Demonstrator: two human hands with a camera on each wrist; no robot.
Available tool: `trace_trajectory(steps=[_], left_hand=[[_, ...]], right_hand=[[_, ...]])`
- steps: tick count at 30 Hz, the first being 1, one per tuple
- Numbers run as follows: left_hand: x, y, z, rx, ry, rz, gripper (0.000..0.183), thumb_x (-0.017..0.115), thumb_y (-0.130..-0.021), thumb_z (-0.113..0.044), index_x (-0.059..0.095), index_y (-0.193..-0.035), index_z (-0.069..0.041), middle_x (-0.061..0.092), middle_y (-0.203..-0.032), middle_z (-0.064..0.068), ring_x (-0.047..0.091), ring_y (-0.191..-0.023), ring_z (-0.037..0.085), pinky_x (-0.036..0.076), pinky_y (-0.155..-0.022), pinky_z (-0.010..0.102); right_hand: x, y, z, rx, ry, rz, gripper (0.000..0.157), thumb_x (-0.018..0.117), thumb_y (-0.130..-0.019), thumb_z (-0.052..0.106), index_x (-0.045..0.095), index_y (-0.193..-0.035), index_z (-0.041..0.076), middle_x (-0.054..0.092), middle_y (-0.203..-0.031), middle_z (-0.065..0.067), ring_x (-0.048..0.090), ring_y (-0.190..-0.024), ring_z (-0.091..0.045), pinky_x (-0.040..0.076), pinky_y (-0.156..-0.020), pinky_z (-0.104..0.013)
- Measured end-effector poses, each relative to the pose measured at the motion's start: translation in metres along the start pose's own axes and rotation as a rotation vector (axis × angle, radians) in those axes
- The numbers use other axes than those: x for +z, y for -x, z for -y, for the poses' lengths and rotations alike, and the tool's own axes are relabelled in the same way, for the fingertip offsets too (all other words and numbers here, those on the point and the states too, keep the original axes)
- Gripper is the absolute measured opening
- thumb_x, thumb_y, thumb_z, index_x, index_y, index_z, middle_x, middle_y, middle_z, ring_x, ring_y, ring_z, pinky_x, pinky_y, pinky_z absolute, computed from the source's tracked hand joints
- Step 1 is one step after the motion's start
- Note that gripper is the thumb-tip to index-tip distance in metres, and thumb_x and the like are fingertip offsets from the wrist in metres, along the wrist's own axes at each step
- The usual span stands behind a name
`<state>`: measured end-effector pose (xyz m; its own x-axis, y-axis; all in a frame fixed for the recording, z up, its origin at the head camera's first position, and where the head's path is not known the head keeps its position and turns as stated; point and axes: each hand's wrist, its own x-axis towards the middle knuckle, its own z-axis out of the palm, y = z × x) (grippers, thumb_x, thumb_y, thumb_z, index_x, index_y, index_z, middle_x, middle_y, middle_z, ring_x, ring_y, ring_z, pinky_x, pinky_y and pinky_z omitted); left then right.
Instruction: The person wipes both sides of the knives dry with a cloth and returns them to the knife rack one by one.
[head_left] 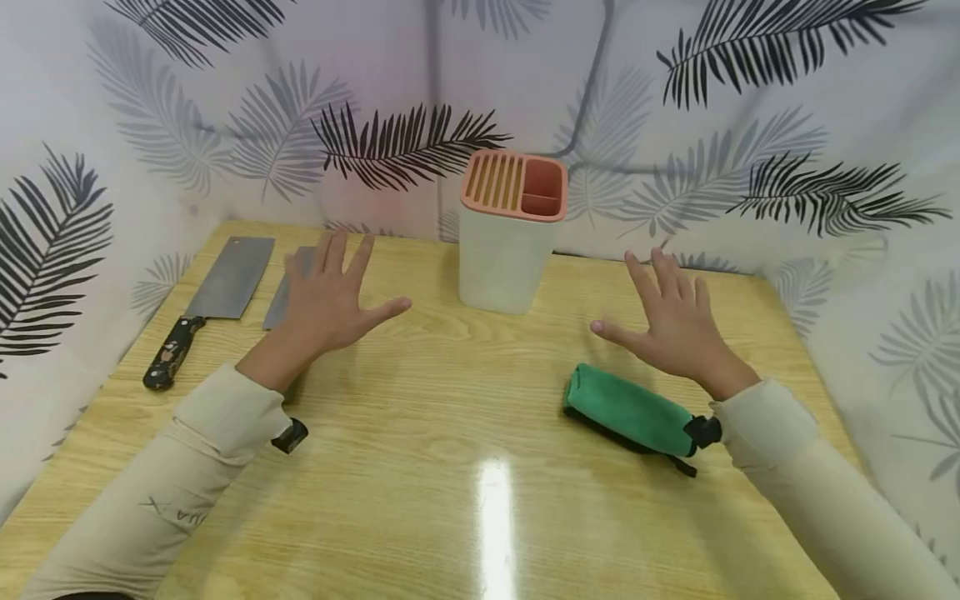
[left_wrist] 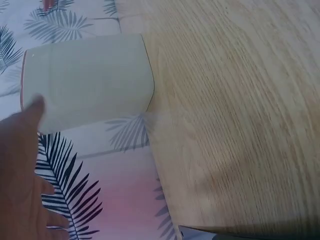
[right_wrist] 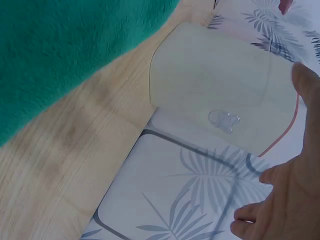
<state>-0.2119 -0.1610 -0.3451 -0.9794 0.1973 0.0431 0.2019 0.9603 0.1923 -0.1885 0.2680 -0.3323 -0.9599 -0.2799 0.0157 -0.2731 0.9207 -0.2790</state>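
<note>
My left hand [head_left: 326,296] hovers with fingers spread over the left part of the table, holding nothing. Below it lies a second metal blade [head_left: 281,293], its handle hidden by the hand and forearm. Further left is a cleaver [head_left: 232,279] with a dark patterned handle. My right hand [head_left: 675,325], also spread and holding nothing, is raised above the right side, close to a green fabric roll [head_left: 630,407] with a dark underside. At the back middle stands a white knife holder [head_left: 502,262] with a pink slotted top; it appears in both wrist views too.
The wooden table [head_left: 390,500] has its back edge against a leaf-patterned curtain [head_left: 285,125]. This curtain also hangs along the left and right sides. A bright light reflection falls on the table's front middle.
</note>
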Motion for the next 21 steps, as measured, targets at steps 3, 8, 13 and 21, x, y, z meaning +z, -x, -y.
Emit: trace_trajectory(steps=[3, 8, 13, 21], left_hand=[[-0.003, 0.007, 0.008, -0.071, -0.004, 0.021, 0.094, 0.053, -0.094, -0.063, 0.016, -0.160, -0.009, 0.015, -0.163, 0.028, 0.013, -0.151, 0.048, 0.009, -0.113, 0.081], [-0.006, 0.024, 0.026, -0.201, -0.019, 0.107, 0.073, 0.056, -0.096, -0.051, 0.045, -0.143, 0.004, 0.048, -0.141, 0.033, 0.044, -0.129, 0.054, 0.039, -0.104, 0.072], [0.000, 0.036, 0.043, -0.313, -0.007, 0.271, 0.051, 0.057, -0.096, -0.050, 0.066, -0.084, -0.002, 0.056, -0.065, 0.011, 0.056, -0.061, 0.028, 0.046, -0.053, 0.039], [0.029, 0.045, 0.056, -0.361, 0.026, 0.345, 0.049, 0.059, -0.095, -0.048, 0.065, -0.079, -0.003, 0.058, -0.066, 0.008, 0.055, -0.057, 0.021, 0.044, -0.049, 0.032]], right_hand=[[0.004, 0.012, 0.003, -0.044, 0.048, 0.019, 0.104, 0.062, -0.088, 0.066, 0.003, -0.162, 0.022, 0.000, -0.167, -0.023, 0.007, -0.152, -0.051, 0.001, -0.117, -0.077], [0.013, 0.034, 0.007, -0.133, 0.116, 0.027, 0.099, 0.066, -0.088, 0.061, 0.017, -0.161, 0.017, 0.015, -0.164, -0.028, 0.023, -0.147, -0.053, 0.016, -0.115, -0.076], [0.022, 0.053, 0.007, -0.188, 0.165, 0.016, 0.092, 0.069, -0.086, 0.059, 0.033, -0.156, 0.013, 0.028, -0.159, -0.029, 0.039, -0.137, -0.056, 0.028, -0.111, -0.074], [0.039, 0.069, 0.007, -0.247, 0.198, -0.001, 0.082, 0.075, -0.085, 0.049, 0.043, -0.151, 0.012, 0.043, -0.152, -0.027, 0.054, -0.125, -0.051, 0.047, -0.099, -0.066]])
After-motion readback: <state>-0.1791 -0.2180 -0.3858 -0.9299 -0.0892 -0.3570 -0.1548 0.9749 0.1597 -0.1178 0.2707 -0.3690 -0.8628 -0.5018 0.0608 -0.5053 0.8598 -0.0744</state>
